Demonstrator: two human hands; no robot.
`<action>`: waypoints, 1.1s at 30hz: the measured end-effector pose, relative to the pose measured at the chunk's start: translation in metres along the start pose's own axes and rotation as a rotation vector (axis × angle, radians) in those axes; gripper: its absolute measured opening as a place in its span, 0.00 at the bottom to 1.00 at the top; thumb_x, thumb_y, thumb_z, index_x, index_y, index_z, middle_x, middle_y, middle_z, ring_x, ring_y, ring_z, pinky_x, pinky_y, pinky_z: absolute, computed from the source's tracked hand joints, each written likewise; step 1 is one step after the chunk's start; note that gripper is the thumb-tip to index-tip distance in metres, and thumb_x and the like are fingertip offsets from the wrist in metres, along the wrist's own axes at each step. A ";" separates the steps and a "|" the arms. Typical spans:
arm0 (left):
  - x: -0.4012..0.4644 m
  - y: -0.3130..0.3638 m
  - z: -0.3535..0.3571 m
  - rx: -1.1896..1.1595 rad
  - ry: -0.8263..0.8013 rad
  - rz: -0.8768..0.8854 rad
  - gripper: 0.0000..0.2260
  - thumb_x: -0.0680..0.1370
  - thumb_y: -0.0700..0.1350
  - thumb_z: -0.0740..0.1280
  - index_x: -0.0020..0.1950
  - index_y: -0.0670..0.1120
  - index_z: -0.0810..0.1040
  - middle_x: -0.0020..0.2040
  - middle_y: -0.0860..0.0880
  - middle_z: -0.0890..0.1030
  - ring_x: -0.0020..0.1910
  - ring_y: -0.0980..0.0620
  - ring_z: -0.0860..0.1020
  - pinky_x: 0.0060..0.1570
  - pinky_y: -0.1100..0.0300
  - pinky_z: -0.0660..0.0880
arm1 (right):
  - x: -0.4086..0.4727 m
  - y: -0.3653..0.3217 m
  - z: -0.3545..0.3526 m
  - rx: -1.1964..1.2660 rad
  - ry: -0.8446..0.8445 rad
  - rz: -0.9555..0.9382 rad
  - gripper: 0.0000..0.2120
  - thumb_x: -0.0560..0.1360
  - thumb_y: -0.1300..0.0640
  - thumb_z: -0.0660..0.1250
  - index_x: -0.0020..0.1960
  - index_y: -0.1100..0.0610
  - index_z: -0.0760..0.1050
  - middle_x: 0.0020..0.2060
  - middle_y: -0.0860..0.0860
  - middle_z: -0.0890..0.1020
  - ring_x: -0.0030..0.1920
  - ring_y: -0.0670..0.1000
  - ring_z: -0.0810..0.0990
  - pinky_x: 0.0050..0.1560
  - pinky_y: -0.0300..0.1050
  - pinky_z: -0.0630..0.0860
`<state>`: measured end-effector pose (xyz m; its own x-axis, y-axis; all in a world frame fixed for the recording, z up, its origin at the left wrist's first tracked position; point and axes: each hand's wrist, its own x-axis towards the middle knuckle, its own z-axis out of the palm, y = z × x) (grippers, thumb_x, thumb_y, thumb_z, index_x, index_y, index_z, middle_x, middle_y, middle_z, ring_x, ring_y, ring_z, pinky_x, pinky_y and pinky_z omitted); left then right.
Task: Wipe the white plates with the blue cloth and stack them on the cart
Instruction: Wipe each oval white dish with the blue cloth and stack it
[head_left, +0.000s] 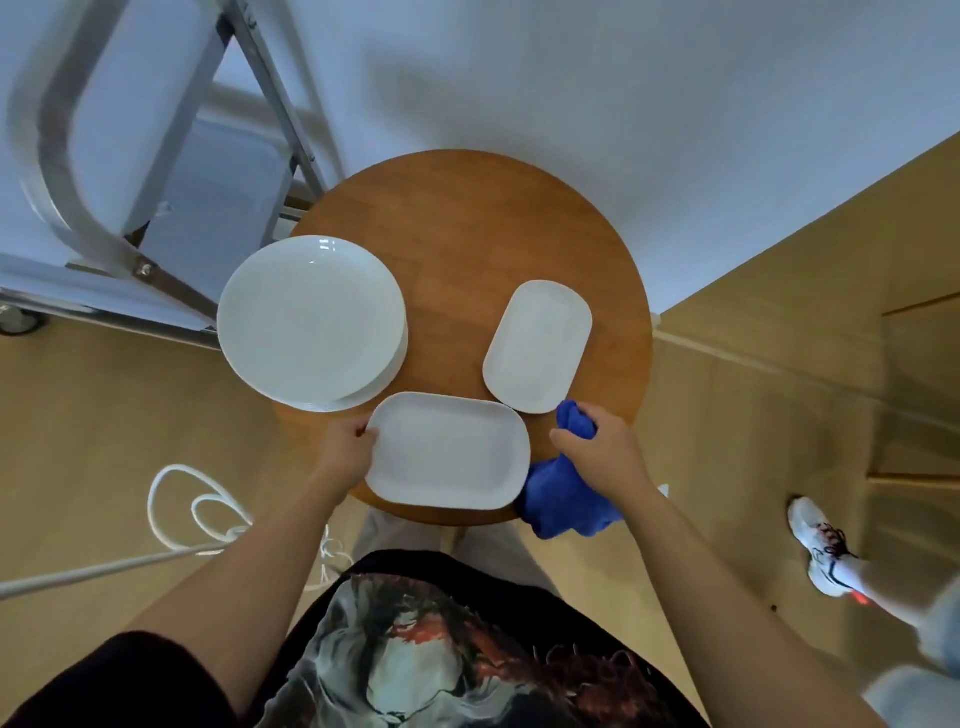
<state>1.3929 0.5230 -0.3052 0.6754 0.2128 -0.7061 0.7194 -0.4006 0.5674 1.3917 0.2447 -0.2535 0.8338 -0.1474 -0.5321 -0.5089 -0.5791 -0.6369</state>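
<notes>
On the round wooden table (467, 223) lie a stack of round white plates (310, 319) at the left, a small white rectangular plate (537, 345) at the right and a larger white rectangular plate (447, 451) at the near edge. My left hand (345, 449) grips the left short edge of the larger rectangular plate. My right hand (605, 449) is shut on the blue cloth (563, 496), just right of that plate; the cloth hangs over the table's edge. The grey cart (140, 171) stands at the upper left, touching the table.
A white cable (176, 499) lies coiled on the wooden floor at the left. Another person's leg and white sneaker (823, 548) stand at the right. A white wall runs behind the table.
</notes>
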 end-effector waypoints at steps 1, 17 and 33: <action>0.002 -0.002 0.001 0.025 0.030 0.017 0.09 0.80 0.36 0.58 0.48 0.37 0.78 0.44 0.40 0.76 0.45 0.46 0.71 0.45 0.55 0.67 | 0.002 0.000 0.002 -0.009 -0.009 0.005 0.05 0.71 0.58 0.67 0.38 0.56 0.72 0.31 0.50 0.76 0.34 0.50 0.73 0.36 0.44 0.71; 0.020 0.035 0.029 0.990 0.056 0.081 0.10 0.78 0.43 0.59 0.55 0.42 0.77 0.55 0.43 0.77 0.56 0.45 0.76 0.47 0.57 0.73 | 0.039 -0.008 0.006 -0.025 -0.007 0.017 0.03 0.73 0.55 0.67 0.46 0.50 0.74 0.37 0.44 0.78 0.41 0.46 0.77 0.39 0.37 0.71; 0.113 0.086 0.131 0.187 -0.199 -0.105 0.09 0.78 0.40 0.63 0.57 0.41 0.74 0.52 0.43 0.78 0.47 0.45 0.75 0.44 0.55 0.72 | 0.092 -0.015 -0.008 0.122 0.112 0.065 0.13 0.72 0.53 0.68 0.56 0.51 0.75 0.45 0.43 0.80 0.48 0.45 0.78 0.46 0.37 0.74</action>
<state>1.5100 0.3953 -0.3917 0.5403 0.0902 -0.8366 0.7290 -0.5467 0.4119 1.4777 0.2336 -0.2879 0.8134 -0.2735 -0.5134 -0.5790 -0.4651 -0.6696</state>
